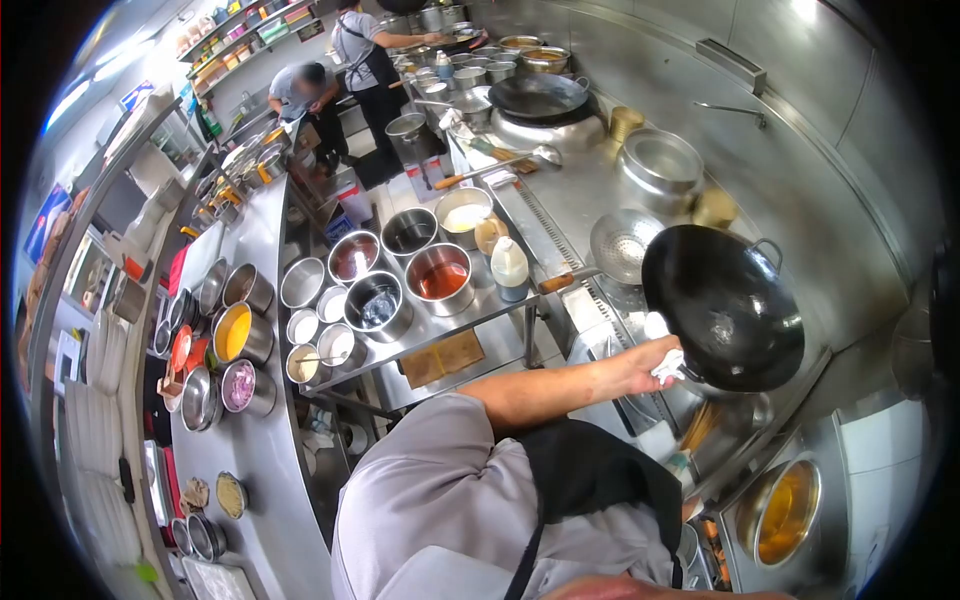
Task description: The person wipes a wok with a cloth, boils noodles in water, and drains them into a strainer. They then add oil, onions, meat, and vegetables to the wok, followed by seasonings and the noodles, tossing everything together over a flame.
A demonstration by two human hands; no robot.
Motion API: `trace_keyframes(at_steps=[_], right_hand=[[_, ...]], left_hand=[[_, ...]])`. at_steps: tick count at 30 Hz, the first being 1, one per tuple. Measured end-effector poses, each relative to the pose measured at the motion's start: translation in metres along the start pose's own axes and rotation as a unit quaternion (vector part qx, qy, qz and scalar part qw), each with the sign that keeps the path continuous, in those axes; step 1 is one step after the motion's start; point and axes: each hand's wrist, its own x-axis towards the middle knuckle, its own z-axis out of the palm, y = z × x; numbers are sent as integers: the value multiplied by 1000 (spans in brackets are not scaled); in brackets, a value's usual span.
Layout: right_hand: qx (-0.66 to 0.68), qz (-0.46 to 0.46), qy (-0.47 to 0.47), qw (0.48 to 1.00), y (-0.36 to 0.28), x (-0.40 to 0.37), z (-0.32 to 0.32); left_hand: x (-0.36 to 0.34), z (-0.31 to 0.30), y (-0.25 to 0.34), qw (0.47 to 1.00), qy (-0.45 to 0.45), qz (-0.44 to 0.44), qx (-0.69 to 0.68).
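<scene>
My left hand point(655, 364) is closed around the near edge of a black wok point(725, 310), with a crumpled white cloth point(668, 367) between the fingers and the metal. The wok is tilted, its dark, shiny inside turned towards me, and a loop handle stands on its far rim. Part of my right arm point(640, 588) crosses the bottom edge. A small patch of skin point(691, 508) shows beside my black apron, but the right hand's fingers are hidden. Close to it are a bamboo brush point(699, 428) and a round pan of amber liquid point(783, 510).
A perforated strainer point(625, 246) lies behind the wok. Sauce pots point(440, 275) and a squeeze bottle point(510, 268) crowd a steel stand. A long counter point(270, 440) holds several ingredient bowls. Another wok point(538, 97) sits on a burner. Two people point(365, 55) work at the back.
</scene>
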Motion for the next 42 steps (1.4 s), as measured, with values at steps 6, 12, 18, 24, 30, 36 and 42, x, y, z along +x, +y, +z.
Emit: trace_keyframes(at_steps=[6, 12, 18, 24, 30, 36, 42], right_hand=[[11, 9, -55, 998, -89, -11, -49], [55, 34, -39, 997, -87, -10, -45], [46, 16, -13, 999, -52, -2, -26], [62, 31, -24, 997, -15, 8, -16], [-66, 65, -39, 995, 42, 23, 2], [111, -17, 96, 989, -148, 26, -60], [299, 125, 62, 944, -248, 87, -98]], left_hand=[[36, 4, -20, 999, 51, 8, 7], [87, -3, -32, 997, 64, 32, 34], [148, -25, -17, 995, 79, 19, 53], [167, -39, -4, 992, 86, 8, 88], [202, -47, 11, 992, 75, 21, 98], [217, -51, 25, 984, 97, -11, 148], [228, -57, 23, 982, 106, -36, 153]])
